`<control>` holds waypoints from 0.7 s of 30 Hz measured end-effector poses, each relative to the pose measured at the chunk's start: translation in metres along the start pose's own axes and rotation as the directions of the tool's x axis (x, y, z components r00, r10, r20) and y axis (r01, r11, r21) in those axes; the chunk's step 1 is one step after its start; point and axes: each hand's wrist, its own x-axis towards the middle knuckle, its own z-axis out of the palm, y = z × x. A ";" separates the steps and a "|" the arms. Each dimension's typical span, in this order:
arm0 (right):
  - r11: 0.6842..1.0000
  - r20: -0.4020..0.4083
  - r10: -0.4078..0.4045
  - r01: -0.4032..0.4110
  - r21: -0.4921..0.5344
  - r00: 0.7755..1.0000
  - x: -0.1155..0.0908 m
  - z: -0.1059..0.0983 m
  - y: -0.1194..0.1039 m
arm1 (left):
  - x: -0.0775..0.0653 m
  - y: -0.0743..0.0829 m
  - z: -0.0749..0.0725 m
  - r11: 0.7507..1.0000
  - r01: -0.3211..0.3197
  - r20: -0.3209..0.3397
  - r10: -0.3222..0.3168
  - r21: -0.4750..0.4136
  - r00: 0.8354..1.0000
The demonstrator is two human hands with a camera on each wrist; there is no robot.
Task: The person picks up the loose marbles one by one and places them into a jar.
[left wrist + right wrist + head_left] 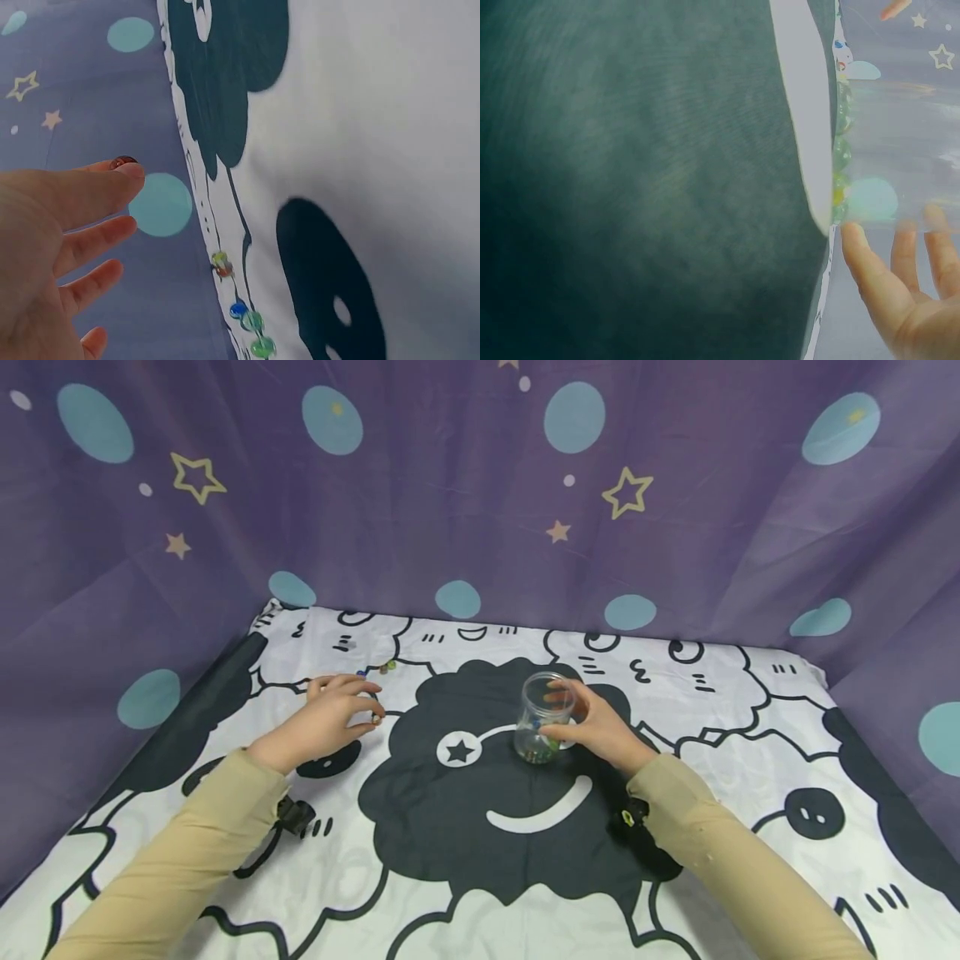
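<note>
Purple curtain (450, 485) spans the far side: hung fabric, soft folds, blue ovals, outlined stars. Under it, the printed cloth (337, 860): matte white with black cartoon shapes, faint creases, so round stuff could roll. Tan sleeves (180, 852) reach in from near left and near right, plain weave. Right hand (600, 731) holds the clear jar (528, 739) from the right, thumb on the near side, fingers round the far side. Hold looks fine; I'd want just enough grip to stop tipping, fingertips off the rim. Left hand (330, 718), well left of the jar, pinches a single marble (124, 160) between thumb and index finger, other fingers fanned out. Jar is slightly right of centre over the black cloud: smooth, round, glossy, see-through, no lid, roughly upright; can't tell if its base fully touches cloth. A layer of marbles (843, 150), mostly green with some yellow, lies in its bottom. Loose marbles (253, 321) dot the cloth far left, just beyond the left hand: shiny, glassy, green, blue, yellowish. Pinched one looks reddish brown, slick, mostly hidden. Best pinched across its widest part, light steady pressure; squeeze off-centre and it'll likely squirt out.
</note>
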 end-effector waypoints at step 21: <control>1.000 0.000 -0.003 0.003 -0.009 1.000 0.000 0.000 0.001 | 0.020 0.033 0.005 0.991 -0.100 -0.050 0.095 -0.088 0.994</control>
